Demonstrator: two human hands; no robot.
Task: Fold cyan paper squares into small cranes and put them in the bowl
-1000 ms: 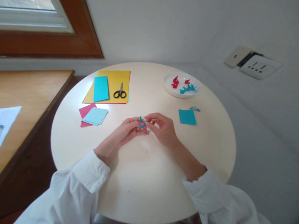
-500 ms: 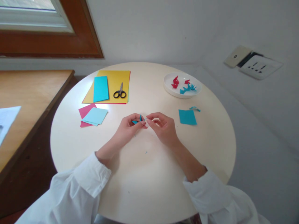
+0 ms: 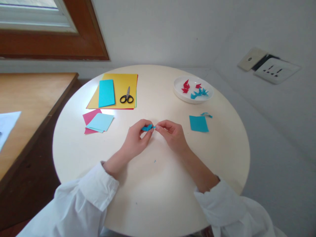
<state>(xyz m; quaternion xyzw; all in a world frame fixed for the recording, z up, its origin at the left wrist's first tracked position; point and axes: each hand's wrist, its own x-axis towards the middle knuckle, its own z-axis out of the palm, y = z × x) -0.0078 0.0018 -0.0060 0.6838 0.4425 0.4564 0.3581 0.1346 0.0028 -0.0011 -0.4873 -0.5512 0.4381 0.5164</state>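
A small folded piece of blue paper (image 3: 147, 128) is pinched in my left hand (image 3: 135, 138), above the middle of the round table. My right hand (image 3: 172, 135) closes thumb and forefinger on the narrow right tip of the same paper, so the two hands almost meet. Its exact folded shape is partly covered by my fingers. To the right of my right hand lies a flat blue paper square (image 3: 198, 123), with a thin curled blue strip (image 3: 206, 115) just behind it.
A white dish (image 3: 181, 95) at the back right holds small red and blue folded paper figures. At the back left, scissors (image 3: 126, 96) and a blue paper stack (image 3: 106, 93) rest on yellow sheets (image 3: 124, 80). Pale blue (image 3: 101, 122) and pink squares (image 3: 92, 115) lie nearer.
The folded paper has turned in my left hand: a point that stood upright now lies lower, and more blue shows. My right fingers stay at its tip.
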